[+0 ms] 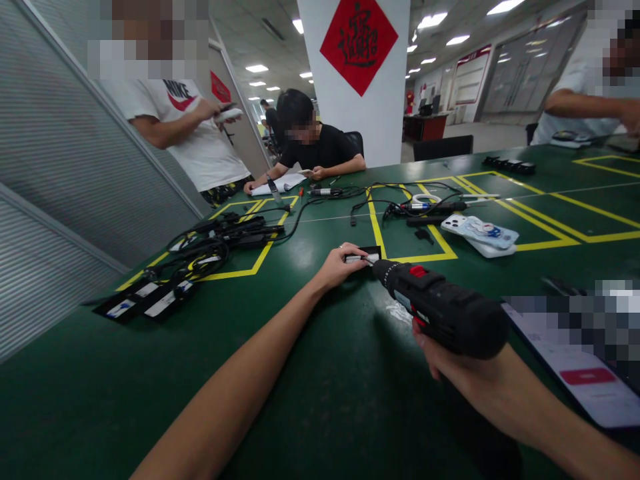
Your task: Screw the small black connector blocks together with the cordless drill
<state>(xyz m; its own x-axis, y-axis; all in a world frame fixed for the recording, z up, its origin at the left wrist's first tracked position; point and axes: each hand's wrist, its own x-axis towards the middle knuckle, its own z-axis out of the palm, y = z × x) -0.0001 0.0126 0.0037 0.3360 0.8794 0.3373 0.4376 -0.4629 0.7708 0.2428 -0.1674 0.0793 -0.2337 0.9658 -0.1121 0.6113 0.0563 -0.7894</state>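
My right hand [455, 367] is wrapped round the grip of a black cordless drill [445, 303] with red switches. The drill points forward and left, and its bit tip meets a small black-and-white part [373, 253] lying on the green table [300, 373]. My left hand [343, 265] reaches in from the left, its fingers closed on that part beside the bit. The fingers and the drill's chuck cover much of the part, so its exact kind cannot be made out.
Black cables [225, 233] lie bundled at left, near flat black pieces with white labels [145, 300]. Further back are more tools and cords [425, 207], a phone in a patterned case [483, 232] and yellow tape lines. A large screen [575, 373] sits at right. Other people are around the table.
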